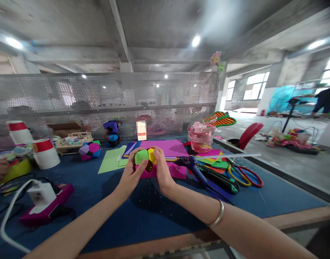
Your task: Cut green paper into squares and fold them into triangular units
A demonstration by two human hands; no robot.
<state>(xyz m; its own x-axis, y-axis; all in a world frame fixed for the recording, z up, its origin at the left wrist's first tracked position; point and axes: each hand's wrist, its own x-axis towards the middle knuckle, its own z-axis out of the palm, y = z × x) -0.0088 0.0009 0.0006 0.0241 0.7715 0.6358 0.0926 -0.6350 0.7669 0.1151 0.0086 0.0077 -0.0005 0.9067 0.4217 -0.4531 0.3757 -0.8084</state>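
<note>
L hand (pixel 130 177) & R hand (pixel 164 173) are both clamped on a multicol. faceted paper ball (pixel 141 157), green & yellow faces showing, mid-desk (pixel 113 223) btwn front & back edges. Blue glue gun (pixel 194 169) lies just R of the hands, w/ red-handled scissors (pixel 261 182) nr desk's R edge. Purple paper sheets (pixel 169 147) lie behind ball, twd back edge.

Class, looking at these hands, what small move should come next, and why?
Probably a gentle squeeze of the multicoloured ball: the left hand and right hand cup it from both sides, while the glue gun rests unheld nearby.
</note>
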